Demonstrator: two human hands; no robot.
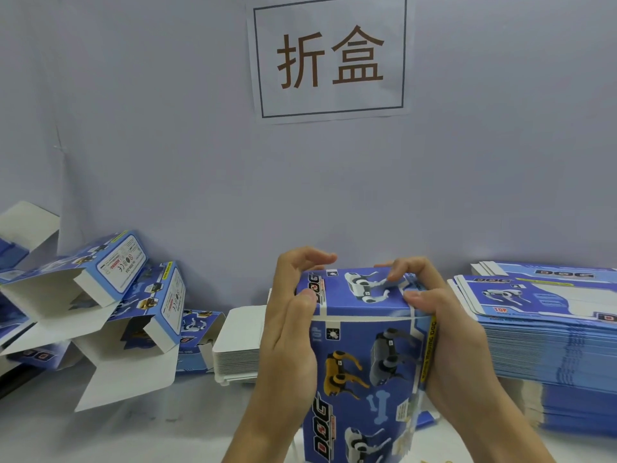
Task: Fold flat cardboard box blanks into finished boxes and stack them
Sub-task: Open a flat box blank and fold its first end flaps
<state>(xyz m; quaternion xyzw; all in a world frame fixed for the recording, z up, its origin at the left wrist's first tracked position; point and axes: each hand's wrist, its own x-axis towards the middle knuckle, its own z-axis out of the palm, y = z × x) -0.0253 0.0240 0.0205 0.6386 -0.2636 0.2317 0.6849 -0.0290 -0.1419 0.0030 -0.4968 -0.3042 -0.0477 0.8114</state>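
Note:
A blue printed box (364, 355) with robot-dog pictures stands in the lower middle of the head view, squared up, its far flap bent over. My left hand (290, 329) grips its left side, thumb on the fold and fingers curled over the far edge. My right hand (444, 335) grips the right side, thumb on the flap and fingers over the top corner. A tall stack of flat blue blanks (547, 335) lies to the right. Several folded boxes (133, 295) with open white flaps lie piled at the left.
A low stack of white cards (237, 342) sits just behind my left hand. A grey wall with a paper sign (330, 58) closes the back. The white table (133, 429) shows at the front left.

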